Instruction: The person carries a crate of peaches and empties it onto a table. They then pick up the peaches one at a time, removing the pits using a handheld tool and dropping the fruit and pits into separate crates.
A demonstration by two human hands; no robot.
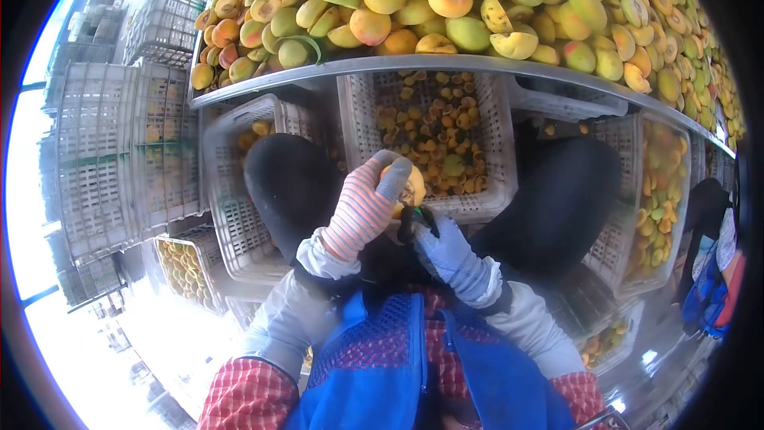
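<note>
My left hand [368,205], in a pink striped glove with grey fingertips, is shut on a yellow-orange fruit [414,185] held over my lap. My right hand [447,248], in a pale blue glove, grips a small dark-handled tool [407,223] pressed against the underside of that fruit. Both hands meet just in front of a white plastic crate [493,115] that holds several small yellow fruit pieces. My knees in dark trousers sit either side of the hands.
A metal table edge [334,68] runs across above, piled with several whole and cut green-yellow fruits [446,0]. More white crates stand left [231,183] and right [660,191], some holding fruit. Stacked empty crates [119,143] rise at far left. Another person's clothing [716,271] shows at right.
</note>
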